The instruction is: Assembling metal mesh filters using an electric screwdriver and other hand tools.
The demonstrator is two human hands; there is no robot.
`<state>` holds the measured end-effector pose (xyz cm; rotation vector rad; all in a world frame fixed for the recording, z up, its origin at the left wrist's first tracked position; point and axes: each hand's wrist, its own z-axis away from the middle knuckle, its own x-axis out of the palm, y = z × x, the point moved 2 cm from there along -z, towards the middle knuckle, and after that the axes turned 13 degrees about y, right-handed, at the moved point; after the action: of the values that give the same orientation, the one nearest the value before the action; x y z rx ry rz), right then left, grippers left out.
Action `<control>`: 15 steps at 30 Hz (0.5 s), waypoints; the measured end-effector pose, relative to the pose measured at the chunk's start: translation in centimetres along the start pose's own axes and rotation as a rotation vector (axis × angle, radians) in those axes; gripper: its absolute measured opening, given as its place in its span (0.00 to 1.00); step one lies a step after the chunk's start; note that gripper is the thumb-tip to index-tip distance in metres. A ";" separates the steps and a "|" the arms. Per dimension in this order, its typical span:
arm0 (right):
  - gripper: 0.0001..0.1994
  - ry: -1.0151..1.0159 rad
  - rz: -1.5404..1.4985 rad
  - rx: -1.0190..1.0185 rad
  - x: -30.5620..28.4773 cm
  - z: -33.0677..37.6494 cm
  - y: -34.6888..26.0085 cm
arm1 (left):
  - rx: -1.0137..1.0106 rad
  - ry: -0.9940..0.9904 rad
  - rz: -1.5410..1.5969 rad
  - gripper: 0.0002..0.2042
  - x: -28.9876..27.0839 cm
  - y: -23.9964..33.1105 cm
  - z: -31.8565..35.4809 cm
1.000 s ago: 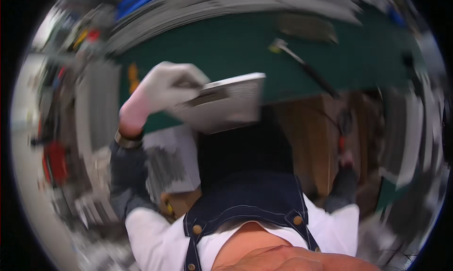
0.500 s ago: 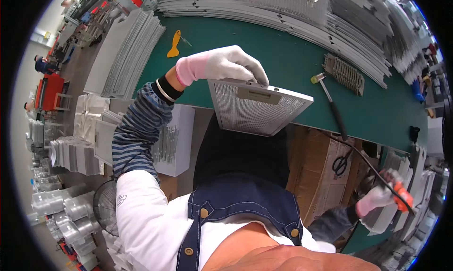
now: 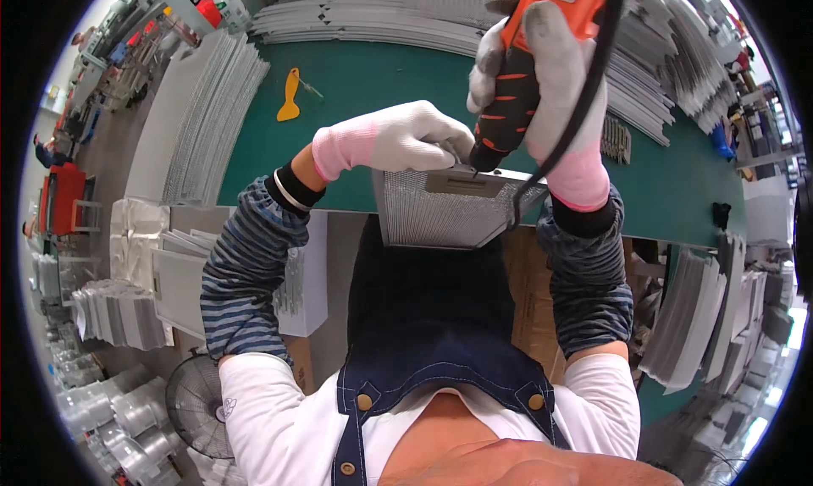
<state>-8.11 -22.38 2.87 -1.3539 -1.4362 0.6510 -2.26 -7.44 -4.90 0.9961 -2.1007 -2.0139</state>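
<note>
My left hand (image 3: pixel 406 137), in a white and pink glove, pinches the top edge of a framed metal mesh filter panel (image 3: pixel 436 219). The panel stands tilted at the front edge of the green table, its handle recess near the top. My right hand (image 3: pixel 555 88), gloved alike, is wrapped round an orange and black corded power tool (image 3: pixel 512 92). The tool points down, its dark tip at the panel's top edge, close to my left fingertips. Whether the tip touches the frame I cannot tell. A thick black cord (image 3: pixel 584 105) runs in front of my right hand.
A yellow scraper (image 3: pixel 290 96) lies on the green table (image 3: pixel 339 71). Stacked panels stand at the left (image 3: pixel 199 118) and along the back (image 3: pixel 364 16). Small metal parts (image 3: pixel 616 140) sit right of my right hand. A fan (image 3: pixel 203 405) stands on the lower left.
My right hand has come from the far right to the panel's top edge, bringing the power tool and its cord. My left hand still holds the panel. The hammer is now hidden.
</note>
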 end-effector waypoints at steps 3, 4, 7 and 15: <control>0.23 0.011 0.046 -0.032 0.0 -0.4 -0.4 | -0.041 -0.040 -0.028 0.17 -0.3 0.2 0.1; 0.27 -0.024 0.148 -0.053 -0.4 -0.8 -0.3 | -0.044 -0.038 -0.019 0.17 -0.3 0.2 0.1; 0.23 0.043 0.048 0.063 1.0 -0.5 -0.5 | 0.004 -0.019 -0.026 0.16 -0.4 0.2 0.4; 0.22 0.064 0.051 0.142 1.4 -0.9 -0.3 | 0.040 -0.005 -0.025 0.14 -0.1 -0.3 0.1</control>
<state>-7.26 -21.39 3.88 -1.2921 -1.2842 0.7230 -2.13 -7.31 -5.16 1.0301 -2.1497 -1.9950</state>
